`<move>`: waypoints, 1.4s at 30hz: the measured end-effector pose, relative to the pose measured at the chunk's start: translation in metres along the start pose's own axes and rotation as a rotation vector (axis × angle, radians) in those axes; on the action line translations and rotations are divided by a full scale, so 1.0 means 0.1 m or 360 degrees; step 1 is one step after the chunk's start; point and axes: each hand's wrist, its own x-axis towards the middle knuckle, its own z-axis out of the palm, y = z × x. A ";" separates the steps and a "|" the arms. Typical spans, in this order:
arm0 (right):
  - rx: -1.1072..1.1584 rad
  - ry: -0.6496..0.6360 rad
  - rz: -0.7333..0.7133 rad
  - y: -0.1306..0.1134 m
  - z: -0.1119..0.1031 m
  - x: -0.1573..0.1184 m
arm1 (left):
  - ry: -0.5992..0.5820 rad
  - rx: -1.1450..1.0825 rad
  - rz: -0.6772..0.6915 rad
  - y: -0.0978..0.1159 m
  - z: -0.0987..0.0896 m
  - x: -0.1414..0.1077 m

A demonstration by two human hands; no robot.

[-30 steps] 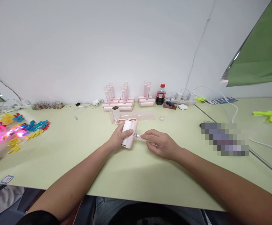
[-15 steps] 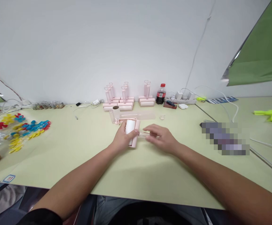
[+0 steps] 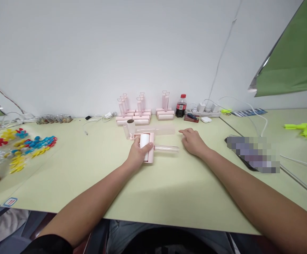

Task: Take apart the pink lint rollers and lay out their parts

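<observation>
My left hand (image 3: 139, 151) is closed around a pink lint roller (image 3: 151, 151), its thumb across the white sticky roll (image 3: 143, 141). A clear tubular handle (image 3: 166, 149) sticks out of the roller's right side, pointing right. My right hand (image 3: 194, 141) is off the handle, above the table to its upper right. Its index finger stretches left and the other fingers are partly curled. Whatever lies under those fingertips is hidden. Behind the roller are a cardboard core tube (image 3: 130, 126) and a flat translucent pink strip (image 3: 155, 130).
Several pink lint rollers (image 3: 140, 120) with upright handles stand by the wall. Beside them are a cola bottle (image 3: 181, 106) and a power strip (image 3: 208, 114). Colourful plastic pieces (image 3: 36, 144) lie at left. A blurred dark object (image 3: 251, 155) and cables lie at right.
My right hand has let go of the clear handle and moved right and up, over where a small clear piece lay. The handle now shows in full. The left hand keeps its hold, shifted slightly left.
</observation>
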 end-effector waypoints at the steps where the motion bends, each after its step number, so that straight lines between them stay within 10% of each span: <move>1: 0.0016 -0.0003 0.0017 -0.03 -0.03 -0.01 | -0.0003 -0.0020 0.0007 0.00 -0.01 0.00; 6: 0.0246 -0.0086 0.0044 -0.21 -0.15 -0.14 | 0.0082 -0.0031 -0.0022 -0.01 -0.08 0.04; 12: 0.1706 -0.0342 0.0217 -0.51 -0.20 -0.42 | 0.0064 -0.0154 -0.0046 -0.01 -0.14 0.07; 19: 0.2048 -0.0394 0.0151 -0.56 -0.19 -0.48 | -0.0014 -0.0077 -0.0053 0.01 -0.16 0.06; 29: 0.2444 -0.1389 0.0132 -0.56 -0.11 -0.57 | -0.0171 0.0070 -0.0021 0.04 -0.15 -0.01; 42: 0.2626 -0.1077 0.0283 -0.71 -0.14 -0.58 | -0.0035 0.0128 0.0106 0.00 -0.06 -0.09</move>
